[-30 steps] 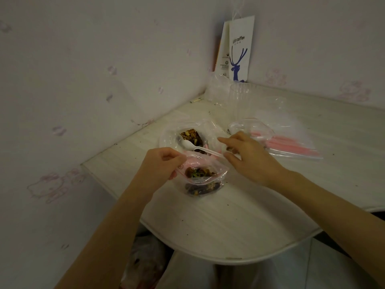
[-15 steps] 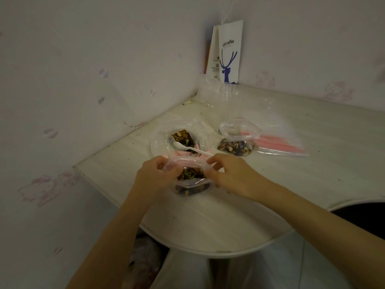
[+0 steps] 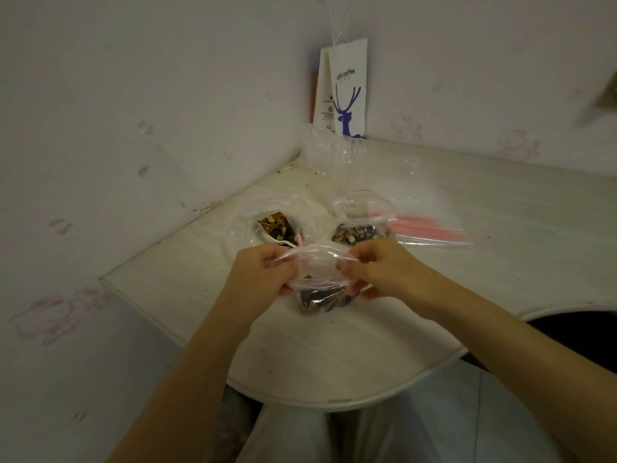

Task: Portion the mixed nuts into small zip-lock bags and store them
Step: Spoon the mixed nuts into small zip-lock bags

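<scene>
On the pale rounded wooden table (image 3: 334,362), close to its near edge, the small clear zip-lock bag (image 3: 320,297) of dark mixed nuts sits between the two hands, its belly resting on the top. Its pink seal strip runs left to right, so the long axis of the mouth lies across the person's body, one end at each hand. The left hand (image 3: 262,272) pinches the left end with curled fingers and thumb; the right hand (image 3: 379,270) pinches the right end likewise, wrists angled inward, both equally near. The mouth looks partly gaping, so the likely step is pressing the strip closed along that line. Just beyond lie the large crumpled clear bag of nuts (image 3: 278,225) with a white plastic spoon (image 3: 280,241) in it, a second filled small bag (image 3: 360,232), and flat empty pink-strip bags (image 3: 437,233)
</scene>
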